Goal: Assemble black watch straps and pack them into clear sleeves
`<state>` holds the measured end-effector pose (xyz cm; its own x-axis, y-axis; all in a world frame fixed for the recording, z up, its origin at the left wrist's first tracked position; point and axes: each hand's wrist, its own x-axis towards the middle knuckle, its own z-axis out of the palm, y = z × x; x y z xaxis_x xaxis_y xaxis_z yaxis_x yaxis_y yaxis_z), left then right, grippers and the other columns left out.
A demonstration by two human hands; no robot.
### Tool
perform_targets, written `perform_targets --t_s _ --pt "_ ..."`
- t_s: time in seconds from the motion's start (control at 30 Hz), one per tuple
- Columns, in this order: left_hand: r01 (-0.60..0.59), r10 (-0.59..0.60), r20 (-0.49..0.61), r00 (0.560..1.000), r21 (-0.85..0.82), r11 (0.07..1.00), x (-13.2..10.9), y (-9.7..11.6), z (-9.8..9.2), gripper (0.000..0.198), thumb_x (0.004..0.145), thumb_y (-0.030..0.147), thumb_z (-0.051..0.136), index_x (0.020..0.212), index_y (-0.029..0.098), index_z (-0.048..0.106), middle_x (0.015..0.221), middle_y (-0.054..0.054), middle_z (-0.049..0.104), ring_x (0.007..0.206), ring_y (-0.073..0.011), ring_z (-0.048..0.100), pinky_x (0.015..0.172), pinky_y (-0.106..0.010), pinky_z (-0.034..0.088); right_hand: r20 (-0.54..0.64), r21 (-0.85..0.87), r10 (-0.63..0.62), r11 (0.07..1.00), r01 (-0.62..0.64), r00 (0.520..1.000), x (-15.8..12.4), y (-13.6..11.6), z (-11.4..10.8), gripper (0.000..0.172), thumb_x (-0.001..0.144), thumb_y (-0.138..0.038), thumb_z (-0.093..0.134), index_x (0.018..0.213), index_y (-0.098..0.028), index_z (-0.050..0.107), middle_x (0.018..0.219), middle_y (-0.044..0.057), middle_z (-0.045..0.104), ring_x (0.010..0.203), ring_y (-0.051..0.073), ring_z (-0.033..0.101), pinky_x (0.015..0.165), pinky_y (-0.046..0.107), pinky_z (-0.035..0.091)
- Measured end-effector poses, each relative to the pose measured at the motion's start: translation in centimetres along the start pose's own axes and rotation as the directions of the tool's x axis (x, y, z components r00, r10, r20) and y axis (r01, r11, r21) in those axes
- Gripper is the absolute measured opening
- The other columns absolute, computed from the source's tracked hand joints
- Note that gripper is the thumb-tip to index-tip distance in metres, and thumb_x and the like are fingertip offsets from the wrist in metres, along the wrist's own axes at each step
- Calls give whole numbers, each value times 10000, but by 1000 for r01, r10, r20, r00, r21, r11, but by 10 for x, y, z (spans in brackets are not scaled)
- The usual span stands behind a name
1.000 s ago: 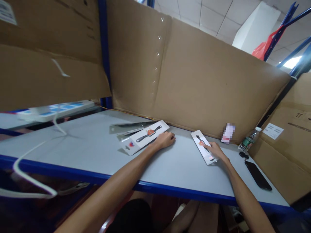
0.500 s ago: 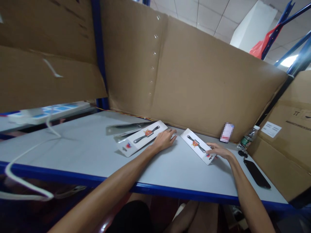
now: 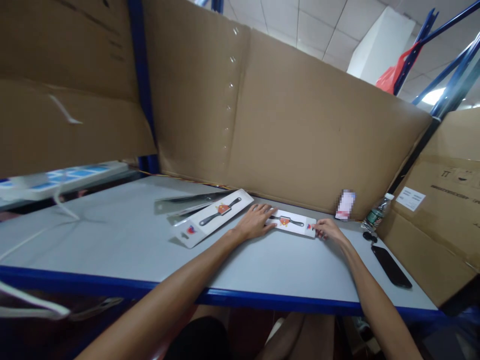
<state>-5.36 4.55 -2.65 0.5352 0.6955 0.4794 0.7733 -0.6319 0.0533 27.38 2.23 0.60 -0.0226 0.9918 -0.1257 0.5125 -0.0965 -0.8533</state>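
Note:
A flat white package (image 3: 293, 223), printed with a dark two-handled tool and an orange shape, lies crosswise on the grey table. My left hand (image 3: 257, 221) grips its left end, fingers at the far edge and thumb at the near edge. At the other end, by the hanging hole, my right hand (image 3: 327, 230) pinches the corner. To the left of my left hand lies a similar package (image 3: 213, 219), slanted over several others (image 3: 187, 202) that are fanned out beneath it and partly covered.
Cardboard walls (image 3: 318, 120) stand behind the table (image 3: 123, 225) and at its right. A phone (image 3: 391, 266), a small black object (image 3: 369, 237), a water bottle (image 3: 378, 212) and a blurred-out item (image 3: 345, 205) sit at the right. White cables hang at the left.
The package at the right has turned from slanting to nearly level and shifted left, so its left end now sits in my left hand. The view has moved slightly.

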Motion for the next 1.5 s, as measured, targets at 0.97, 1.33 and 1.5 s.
perform_targets --t_s 0.97,1.33,1.5 --pt "-20 19 12 1000 49 999 -1 -1 -4 692 893 627 588 1455 234 500 1331 -155 586 1196 -337 543 1014 -477 374 -39 122 -18 992 23 999 12 16 -3 226 701 -337 738 635 -186 582 515 -1 582 451 101 495 393 194 322" --pt "-173 174 -43 984 18 985 -1 13 -10 665 909 623 572 1433 217 525 1312 -152 588 1264 -311 518 1102 -472 327 163 100 -85 993 69 983 -1 4 -1 267 700 -383 767 659 -170 611 518 -6 584 436 81 451 396 194 262" --pt "-206 206 -9 979 -25 978 -1 22 -14 497 972 523 514 1385 261 604 1256 -133 610 1177 -283 570 1013 -435 400 134 28 -84 996 81 987 -5 -5 14 217 725 -343 734 651 -180 612 547 -3 607 479 95 515 409 190 276"
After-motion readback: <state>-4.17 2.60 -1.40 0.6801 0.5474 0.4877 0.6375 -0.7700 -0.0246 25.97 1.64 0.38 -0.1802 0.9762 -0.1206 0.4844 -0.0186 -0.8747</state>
